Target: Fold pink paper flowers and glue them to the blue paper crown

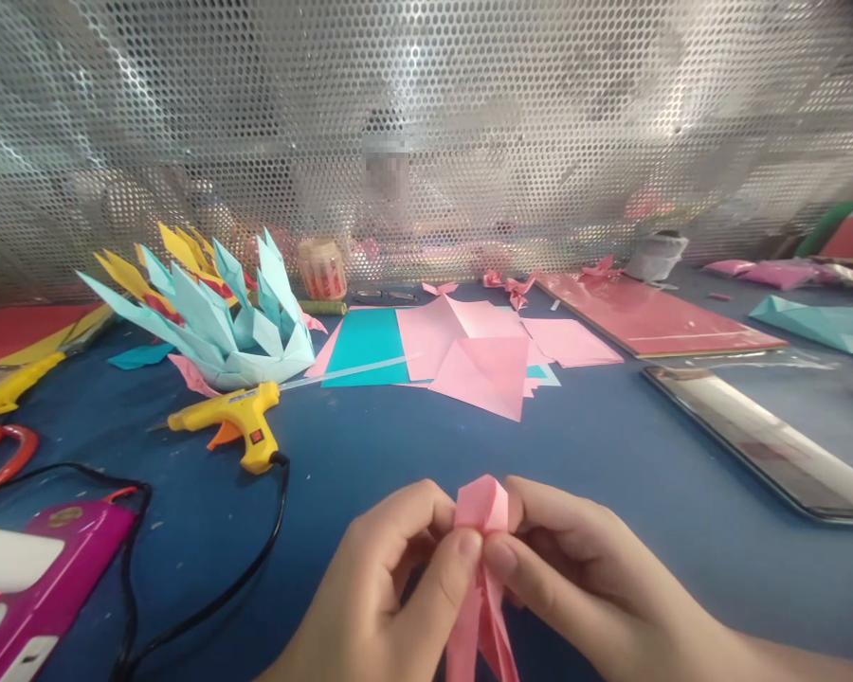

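A folded pink paper piece stands between my two hands at the bottom centre, its long narrow flaps hanging down below the thumbs. My left hand pinches its left side with thumb and index finger. From the right, my right hand pinches it the same way, and both thumb tips nearly meet on the front. Beyond the hands lie loose pink sheets and a teal sheet on the blue table.
A yellow glue gun with a black cord lies left, before a light-blue folded-paper form. A purple device and red-handled scissors are far left. A phone and a red pack lie right. Perforated metal stands behind.
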`<control>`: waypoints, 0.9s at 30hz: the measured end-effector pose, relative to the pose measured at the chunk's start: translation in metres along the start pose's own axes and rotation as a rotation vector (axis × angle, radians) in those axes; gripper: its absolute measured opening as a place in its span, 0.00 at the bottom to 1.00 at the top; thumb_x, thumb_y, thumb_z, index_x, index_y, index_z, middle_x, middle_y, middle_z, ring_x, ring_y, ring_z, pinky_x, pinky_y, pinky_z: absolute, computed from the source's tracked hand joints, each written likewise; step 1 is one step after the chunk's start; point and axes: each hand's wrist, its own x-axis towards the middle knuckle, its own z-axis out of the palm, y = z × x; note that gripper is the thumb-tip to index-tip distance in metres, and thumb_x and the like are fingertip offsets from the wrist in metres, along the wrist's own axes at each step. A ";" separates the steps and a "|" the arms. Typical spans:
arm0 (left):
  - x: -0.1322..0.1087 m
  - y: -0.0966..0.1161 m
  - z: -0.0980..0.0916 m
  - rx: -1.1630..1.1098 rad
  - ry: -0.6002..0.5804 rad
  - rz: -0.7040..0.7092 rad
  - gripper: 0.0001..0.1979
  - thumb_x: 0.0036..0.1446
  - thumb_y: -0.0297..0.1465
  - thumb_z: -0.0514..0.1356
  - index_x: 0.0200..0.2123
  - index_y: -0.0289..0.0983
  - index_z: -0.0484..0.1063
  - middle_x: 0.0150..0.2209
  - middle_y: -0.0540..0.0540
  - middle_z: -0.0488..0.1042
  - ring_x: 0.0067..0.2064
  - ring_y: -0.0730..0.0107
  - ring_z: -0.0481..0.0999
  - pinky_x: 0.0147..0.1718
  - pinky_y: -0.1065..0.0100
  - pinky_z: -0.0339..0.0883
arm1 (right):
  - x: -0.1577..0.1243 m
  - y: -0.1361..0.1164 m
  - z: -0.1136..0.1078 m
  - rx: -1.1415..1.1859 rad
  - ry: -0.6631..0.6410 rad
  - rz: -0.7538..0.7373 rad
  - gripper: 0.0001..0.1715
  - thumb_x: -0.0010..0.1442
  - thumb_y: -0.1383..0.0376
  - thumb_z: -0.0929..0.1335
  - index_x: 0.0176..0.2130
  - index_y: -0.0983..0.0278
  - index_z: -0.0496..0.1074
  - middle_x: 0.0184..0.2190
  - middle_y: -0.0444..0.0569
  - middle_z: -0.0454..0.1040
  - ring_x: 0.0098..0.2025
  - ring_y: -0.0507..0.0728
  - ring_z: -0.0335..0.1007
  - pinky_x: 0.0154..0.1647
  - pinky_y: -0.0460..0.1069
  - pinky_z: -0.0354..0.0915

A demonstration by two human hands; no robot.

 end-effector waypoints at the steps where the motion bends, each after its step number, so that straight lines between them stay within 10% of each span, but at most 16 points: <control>1: -0.001 0.001 0.001 0.015 0.014 0.016 0.16 0.61 0.42 0.50 0.25 0.39 0.59 0.24 0.53 0.60 0.27 0.73 0.61 0.27 0.72 0.58 | -0.001 0.000 0.000 0.013 -0.013 0.003 0.18 0.65 0.54 0.61 0.30 0.64 0.62 0.28 0.45 0.65 0.29 0.50 0.59 0.29 0.45 0.62; 27: 0.002 0.002 0.000 -0.258 0.019 -0.044 0.11 0.56 0.40 0.60 0.32 0.38 0.73 0.29 0.50 0.74 0.34 0.70 0.73 0.34 0.73 0.66 | 0.003 -0.009 -0.008 0.100 -0.002 0.005 0.20 0.64 0.52 0.61 0.29 0.64 0.65 0.28 0.45 0.65 0.32 0.53 0.61 0.35 0.47 0.61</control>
